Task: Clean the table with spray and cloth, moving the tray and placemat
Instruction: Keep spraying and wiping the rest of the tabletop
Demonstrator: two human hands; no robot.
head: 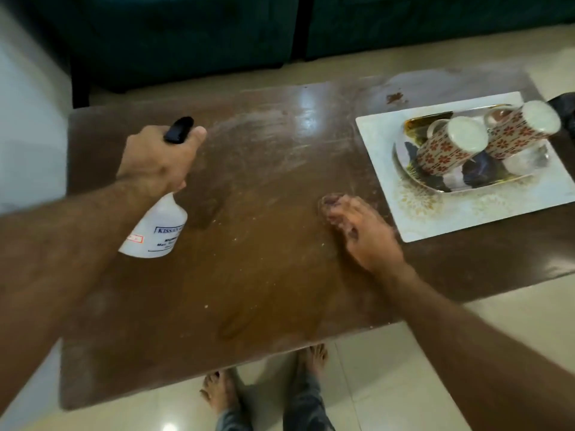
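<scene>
A: Start with the hands. What is each one doing?

B: The left hand [155, 160] is wrapped round the neck of a white plastic spray bottle with a black trigger head [155, 225], which it holds above the left part of the dark brown glossy wooden table [264, 259], nozzle aimed across the top. The right hand [361, 231] is blurred, its fingers stretched out low over the middle of the table. It holds nothing I can see.

A: And the cloth?

B: Not in sight. The white rectangular placemat [451, 219] lies at the right end, bearing a shiny metal tray [435, 181] with two flower-patterned mugs [448, 147] set on it.

A: Which step, then?

B: Spraying, I judge. The wood shows pale streaks and crumbs, and a brown smear [395, 98] sits just beyond the placemat's far corner.

A: Next?

B: Probably fetching a cloth for the bare stretch. The tray and placemat would then need lifting levelly, as the mugs could topple.
</scene>
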